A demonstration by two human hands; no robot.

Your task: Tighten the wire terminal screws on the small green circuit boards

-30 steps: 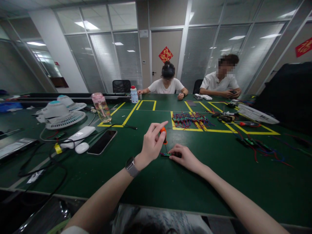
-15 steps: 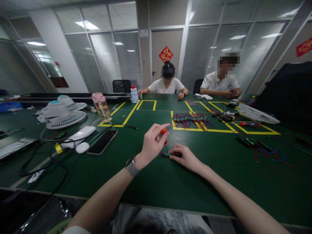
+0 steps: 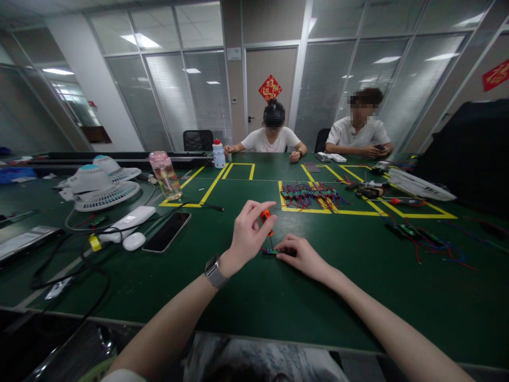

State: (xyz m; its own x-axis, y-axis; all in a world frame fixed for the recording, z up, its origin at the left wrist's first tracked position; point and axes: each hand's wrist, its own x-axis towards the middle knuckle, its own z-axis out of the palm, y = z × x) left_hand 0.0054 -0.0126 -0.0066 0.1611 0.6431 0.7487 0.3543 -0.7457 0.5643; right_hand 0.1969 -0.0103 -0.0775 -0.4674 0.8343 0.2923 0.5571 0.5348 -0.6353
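Head view: screwdriver (image 3: 267,218) between left fingers (image 3: 260,209)

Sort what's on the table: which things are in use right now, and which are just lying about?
In use:
left hand gripping the screwdriver
right hand pinning the small board

Lying about:
phone
mouse
fans
pink bottle
wired boards pile
loose wires
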